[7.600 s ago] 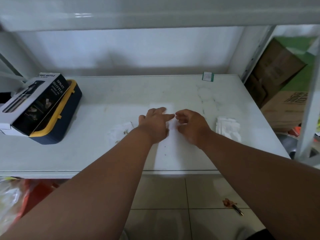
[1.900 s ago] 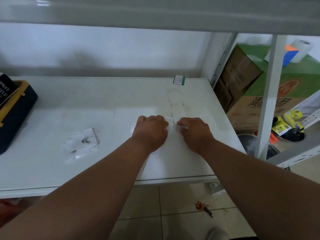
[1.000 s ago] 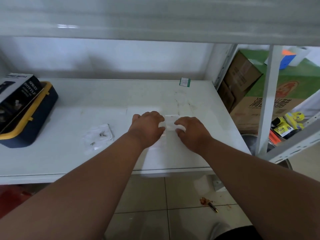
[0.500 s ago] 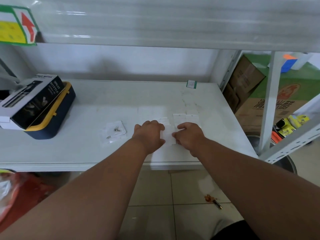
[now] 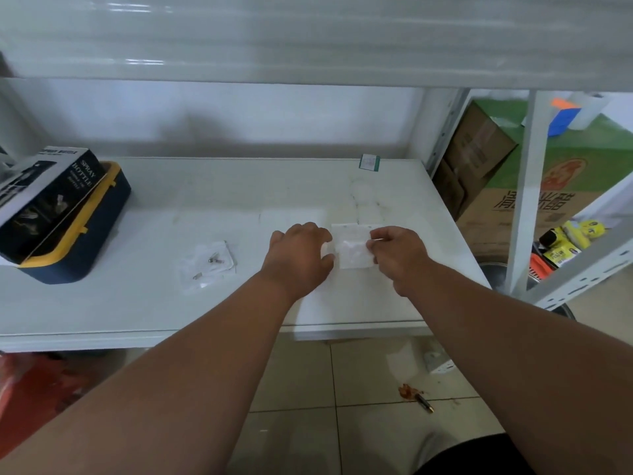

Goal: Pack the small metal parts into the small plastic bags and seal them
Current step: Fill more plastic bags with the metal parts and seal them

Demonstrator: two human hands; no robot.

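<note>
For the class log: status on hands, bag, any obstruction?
Both hands, left and right, grip small plastic bag. Loose metal parts wait left. Nothing obstructing.

Printed in white on the dark side of the black box (image 5: 44,197) at the left: "SPRAY BOTTLE", with smaller lines beneath too small to read. Printed in large dark Chinese characters on the brown carton (image 5: 534,207) at the right, partly hidden by the rack post. Small green-edged label (image 5: 369,163) at the shelf's back: unreadable.
</note>
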